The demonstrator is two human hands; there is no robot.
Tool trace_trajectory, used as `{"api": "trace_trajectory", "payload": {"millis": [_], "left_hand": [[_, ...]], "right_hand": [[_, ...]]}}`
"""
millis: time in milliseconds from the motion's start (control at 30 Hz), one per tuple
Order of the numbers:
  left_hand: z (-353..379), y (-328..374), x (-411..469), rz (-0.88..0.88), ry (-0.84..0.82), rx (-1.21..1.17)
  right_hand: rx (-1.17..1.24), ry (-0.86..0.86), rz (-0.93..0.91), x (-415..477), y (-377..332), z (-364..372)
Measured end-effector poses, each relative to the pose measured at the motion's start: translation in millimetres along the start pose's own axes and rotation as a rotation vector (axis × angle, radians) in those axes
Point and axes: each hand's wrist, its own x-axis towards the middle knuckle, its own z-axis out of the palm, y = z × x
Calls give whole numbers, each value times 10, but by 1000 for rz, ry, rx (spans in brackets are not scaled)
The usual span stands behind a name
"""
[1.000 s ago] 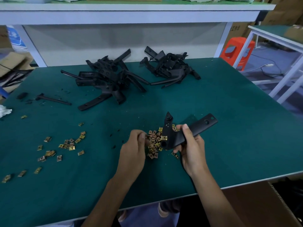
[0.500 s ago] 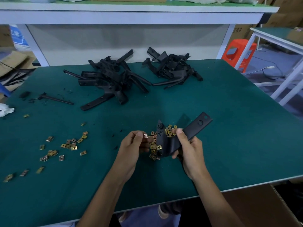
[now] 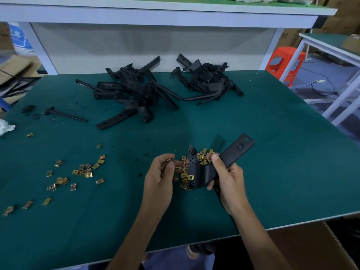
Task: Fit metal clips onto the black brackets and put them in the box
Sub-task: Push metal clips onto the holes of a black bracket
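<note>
My right hand (image 3: 228,178) grips a black bracket (image 3: 231,155) by its bend, just above the green table, its long arm pointing up and right. One brass clip (image 3: 191,177) sits on the bracket's near lobe. My left hand (image 3: 159,176) pinches a single metal clip (image 3: 169,159) between thumb and forefinger, a little left of the bracket. A small heap of loose clips (image 3: 203,154) lies under and behind the bracket. The cardboard box (image 3: 311,248) stands below the table's front right edge.
Two piles of black brackets lie at the back, one at middle left (image 3: 132,92) and one at middle right (image 3: 208,80). More clips (image 3: 81,172) are scattered at the left. A thin black part (image 3: 66,114) and white rag (image 3: 5,127) lie far left. An orange stool (image 3: 284,63) stands off right.
My left hand has lifted a clip out of the heap and holds it up. My right hand has turned the bracket and lowered it slightly.
</note>
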Motion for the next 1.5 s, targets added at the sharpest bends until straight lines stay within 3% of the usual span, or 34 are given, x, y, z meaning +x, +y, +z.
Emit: {"api": "trace_trajectory", "payload": {"millis": [300,1033,1500], "left_hand": [[-21,31,-54,157,-24,145],[-31,9,3,-51,-162,-148],[-78,-3,24,-131,-217,-202]], "right_hand": [[-2,-4,-19,-15,-4,-2],[-111,-64,-32,-24,15,-4],[-200,-102,-37,-38,2,3]]}}
